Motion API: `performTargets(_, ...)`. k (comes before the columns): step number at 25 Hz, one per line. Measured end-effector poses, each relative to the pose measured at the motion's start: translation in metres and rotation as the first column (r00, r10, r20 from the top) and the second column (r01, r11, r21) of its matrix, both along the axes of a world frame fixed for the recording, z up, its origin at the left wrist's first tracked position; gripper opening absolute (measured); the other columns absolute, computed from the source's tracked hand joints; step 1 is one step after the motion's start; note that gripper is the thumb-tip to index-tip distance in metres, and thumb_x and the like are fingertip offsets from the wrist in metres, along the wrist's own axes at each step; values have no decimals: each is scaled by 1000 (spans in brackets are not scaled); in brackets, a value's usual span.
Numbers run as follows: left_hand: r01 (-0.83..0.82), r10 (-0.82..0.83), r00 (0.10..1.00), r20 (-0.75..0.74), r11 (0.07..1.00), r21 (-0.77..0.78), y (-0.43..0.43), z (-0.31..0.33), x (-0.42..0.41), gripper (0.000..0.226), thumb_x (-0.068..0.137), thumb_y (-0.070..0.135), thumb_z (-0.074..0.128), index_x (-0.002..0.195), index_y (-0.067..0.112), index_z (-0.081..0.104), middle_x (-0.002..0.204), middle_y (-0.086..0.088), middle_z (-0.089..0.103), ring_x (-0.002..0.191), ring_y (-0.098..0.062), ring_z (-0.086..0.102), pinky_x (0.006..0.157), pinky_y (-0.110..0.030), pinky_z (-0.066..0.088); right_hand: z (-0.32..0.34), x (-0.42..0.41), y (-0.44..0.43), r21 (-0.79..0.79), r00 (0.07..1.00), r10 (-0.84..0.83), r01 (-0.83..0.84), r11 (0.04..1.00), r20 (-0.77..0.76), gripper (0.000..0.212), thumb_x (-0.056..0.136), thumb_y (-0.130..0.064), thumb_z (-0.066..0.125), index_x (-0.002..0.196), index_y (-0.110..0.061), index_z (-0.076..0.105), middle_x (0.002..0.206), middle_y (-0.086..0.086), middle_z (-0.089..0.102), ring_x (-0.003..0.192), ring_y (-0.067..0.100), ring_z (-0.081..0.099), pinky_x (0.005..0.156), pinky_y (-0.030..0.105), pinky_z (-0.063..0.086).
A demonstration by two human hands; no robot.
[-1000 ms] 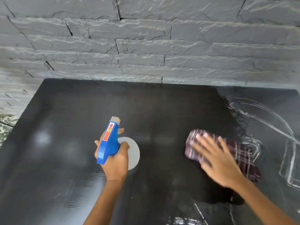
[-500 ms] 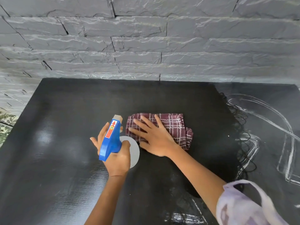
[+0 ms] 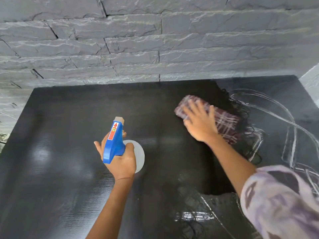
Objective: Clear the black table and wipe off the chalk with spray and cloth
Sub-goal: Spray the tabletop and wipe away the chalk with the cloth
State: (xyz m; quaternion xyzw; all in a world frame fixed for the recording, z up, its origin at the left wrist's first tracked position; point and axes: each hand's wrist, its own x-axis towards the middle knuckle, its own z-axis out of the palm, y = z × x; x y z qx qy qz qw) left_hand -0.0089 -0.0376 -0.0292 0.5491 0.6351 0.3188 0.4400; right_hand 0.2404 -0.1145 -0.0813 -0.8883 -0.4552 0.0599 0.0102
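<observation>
Mid-wipe here, I'd say. The right hand [image 3: 200, 125] lies flat on the plaid cloth [image 3: 226, 123] with its fingers spread and straight. It's pressing down, not grabbing, which makes sense since a flat palm puts more of the rag on the bench [image 3: 60, 135]. Both hand and cloth are smeared with motion blur, so I can't make out how the cloth is folded.

The left hand [image 3: 123, 161] is wrapped tight around the neck of the spray bottle [image 3: 113, 144]. It holds the bottle up off the bench with the nozzle pointing away from the person, toward the stone wall [image 3: 155, 40]. My guess is it's parked there so the next squirt is ready without swapping hands. The two hands are well apart.

The chalk marks [image 3: 291, 135] that are left all sit past the right hand's outer side, with a few more scribbles nearer the person, under the right forearm and the patterned sleeve [image 3: 279, 204]. The bench around the left hand and between the hands looks dark, with no chalk on it. The cloth sits right on the edge between the wiped and chalky parts.

So nothing's left on the bench to clear off. By my guess a bit over half of it is wiped, and the side beyond the right hand needs spray next.
</observation>
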Motion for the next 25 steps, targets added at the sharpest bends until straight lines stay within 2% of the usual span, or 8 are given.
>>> performTargets(3, -35, 19, 982, 186, 996, 83, 3, 6, 2, 22, 65, 32, 53, 87, 31, 52, 83, 6, 57, 99, -34, 57, 105, -57, 36, -8, -83, -33, 33, 899, 435, -437, 899, 53, 57, 90, -43, 30, 146, -36, 21, 158, -3, 15, 146, 21, 5, 112, 61, 1)
performTargets(5, 6, -48, 976, 212, 981, 192, 1, 8, 4, 22, 68, 23, 51, 80, 42, 48, 82, 16, 55, 92, -26, 57, 107, -57, 33, -15, -120, -86, 50, 803, 592, -596, 802, 69, 60, 88, -45, 35, 146, -38, 19, 157, -5, 15, 146, 20, 6, 113, 61, 2)
performTargets(7, 61, -125, 969, 212, 956, 287, -2, 12, 4, 21, 68, 17, 50, 82, 33, 54, 83, 21, 56, 91, -16, 57, 107, -57, 31, -16, -119, -139, 40, 751, 657, -660, 750, 69, 66, 85, -46, 40, 146, -40, 15, 157, -7, 13, 145, 18, 8, 113, 57, 3)
performTargets(9, 77, -154, 962, 227, 945, 318, -3, 17, 4, 20, 67, 13, 50, 85, 18, 57, 79, 24, 57, 93, -16, 56, 106, -56, 33, -12, -78, -167, 10, 812, 567, -573, 819, 139, 69, 84, -44, 41, 147, -40, 12, 157, -7, 18, 145, 18, 11, 113, 56, 8)
performTargets(12, 88, -166, 959, 231, 946, 312, -2, 21, 3, 17, 67, 11, 51, 83, 13, 57, 76, 30, 59, 92, -13, 56, 104, -52, 35, -1, -18, -142, -16, 992, 91, -90, 996, 85, 59, 94, -42, 33, 147, -39, 7, 158, -3, 15, 145, 21, 6, 112, 61, 10)
performTargets(15, 87, -156, 955, 252, 961, 263, -6, 22, 3, 17, 69, 9, 52, 85, 12, 56, 76, 26, 60, 80, 8, 55, 106, -44, 36, 2, -34, -81, 13, 988, -154, 154, 988, 14, 54, 96, -41, 26, 148, -34, 14, 159, -4, 6, 145, 20, 0, 111, 62, 2)
performTargets(20, 59, -118, 956, 269, 974, 218, -15, 25, -9, 21, 79, 5, 55, 97, 14, 57, 87, 11, 62, 81, -1, 63, 81, -24, 50, -10, -163, -108, 70, 896, 443, -444, 893, 31, 56, 90, -44, 30, 145, -36, 22, 158, -5, 14, 146, 21, 3, 111, 64, 1)
performTargets(25, 58, -134, 955, 263, 959, 278, -62, 30, -62, 36, 75, -4, 49, 110, 2, 56, 97, 18, 61, 82, 4, 66, 75, -9, 47, -17, -175, -252, 29, 734, 670, -676, 736, 109, 72, 80, -46, 44, 147, -39, 19, 158, -7, 13, 145, 19, 9, 113, 57, 6)
